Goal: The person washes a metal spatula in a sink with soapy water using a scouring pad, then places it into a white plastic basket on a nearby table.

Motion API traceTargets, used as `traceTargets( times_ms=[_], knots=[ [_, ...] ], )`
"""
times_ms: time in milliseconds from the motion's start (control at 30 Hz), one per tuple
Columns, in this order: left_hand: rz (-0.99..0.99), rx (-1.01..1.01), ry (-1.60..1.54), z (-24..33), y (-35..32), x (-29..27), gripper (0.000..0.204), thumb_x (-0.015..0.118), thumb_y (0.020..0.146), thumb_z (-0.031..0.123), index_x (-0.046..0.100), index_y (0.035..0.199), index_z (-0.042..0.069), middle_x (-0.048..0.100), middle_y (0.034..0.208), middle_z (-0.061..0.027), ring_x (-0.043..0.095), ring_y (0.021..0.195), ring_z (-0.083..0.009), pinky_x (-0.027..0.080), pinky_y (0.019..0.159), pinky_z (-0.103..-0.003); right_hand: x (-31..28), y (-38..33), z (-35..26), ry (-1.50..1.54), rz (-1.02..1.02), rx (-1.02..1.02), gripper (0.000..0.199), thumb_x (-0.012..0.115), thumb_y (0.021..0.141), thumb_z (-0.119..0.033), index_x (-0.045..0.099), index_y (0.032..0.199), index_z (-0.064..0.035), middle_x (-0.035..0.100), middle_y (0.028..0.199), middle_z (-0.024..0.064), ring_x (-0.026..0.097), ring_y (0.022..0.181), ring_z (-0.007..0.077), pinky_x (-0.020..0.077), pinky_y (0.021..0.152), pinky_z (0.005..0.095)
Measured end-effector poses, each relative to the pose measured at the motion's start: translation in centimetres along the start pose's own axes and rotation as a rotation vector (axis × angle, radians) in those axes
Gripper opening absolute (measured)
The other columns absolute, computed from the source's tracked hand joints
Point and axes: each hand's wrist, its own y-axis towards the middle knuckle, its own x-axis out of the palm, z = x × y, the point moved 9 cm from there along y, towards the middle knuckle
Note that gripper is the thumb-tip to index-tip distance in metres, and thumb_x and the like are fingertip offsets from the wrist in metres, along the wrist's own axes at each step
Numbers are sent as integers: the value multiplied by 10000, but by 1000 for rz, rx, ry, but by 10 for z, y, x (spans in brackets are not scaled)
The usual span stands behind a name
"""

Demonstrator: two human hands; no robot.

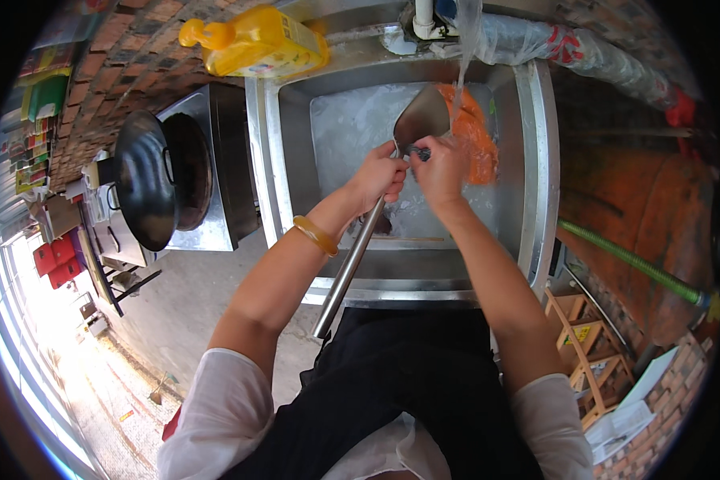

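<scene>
Over the sink (536,192), my left hand (378,178) is closed round the neck of a wok spatula (352,268). Its long steel handle slants down toward my apron, and its broad blade points away from me. My right hand (442,170) is pinched on a small dark grey lump (421,152), apparently a scourer, against the spatula just below the blade. Cloudy, sudsy water fills part of the basin. An orange cloth (478,144) lies in it beyond my right hand, and a stream of water (461,80) falls close to the blade.
A yellow pump bottle (268,44) lies along the sink's far left rim. Left of the sink, a black wok (144,180) leans on a steel stove (224,152). Wrapped pipes (584,56) run behind the basin. A green hose (632,260) and wooden rack (588,344) are at right.
</scene>
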Motion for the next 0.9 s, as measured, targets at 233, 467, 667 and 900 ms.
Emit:
traceTargets(
  times_ms=[233, 467, 667, 900],
  knots=[
    [57, 55, 57, 6, 5, 9, 190, 444, 884, 27, 415, 1045, 126, 334, 587, 29, 300, 439, -74, 229, 392, -250, 15, -3, 50, 5, 117, 365, 136, 724, 640, -141, 658, 740, -75, 645, 745, 86, 610, 788, 272, 487, 671, 381],
    [172, 27, -48, -7, 0, -24, 187, 450, 879, 22, 397, 1038, 105, 331, 588, 32, 302, 446, -76, 224, 388, -248, -14, -15, 70, 297, 206, 489, 131, 717, 685, -109, 687, 803, -62, 673, 804, 107, 635, 816, 277, 488, 739, 368],
    [79, -9, 19, -4, -1, -6, 179, 473, 871, 11, 375, 965, 127, 338, 582, 29, 281, 413, -68, 191, 358, -229, 3, -9, 86, 170, 137, 392, 154, 721, 710, -138, 684, 840, -63, 671, 830, 110, 619, 806, 307, 476, 725, 398],
    [-154, -215, -116, -28, 12, 25, 207, 483, 873, 16, 325, 841, 146, 327, 580, 33, 270, 425, -45, 166, 349, -208, -20, 31, 16, 209, 255, -6, 188, 722, 727, -147, 648, 876, -59, 653, 877, 105, 596, 858, 320, 469, 751, 400]
  ],
)
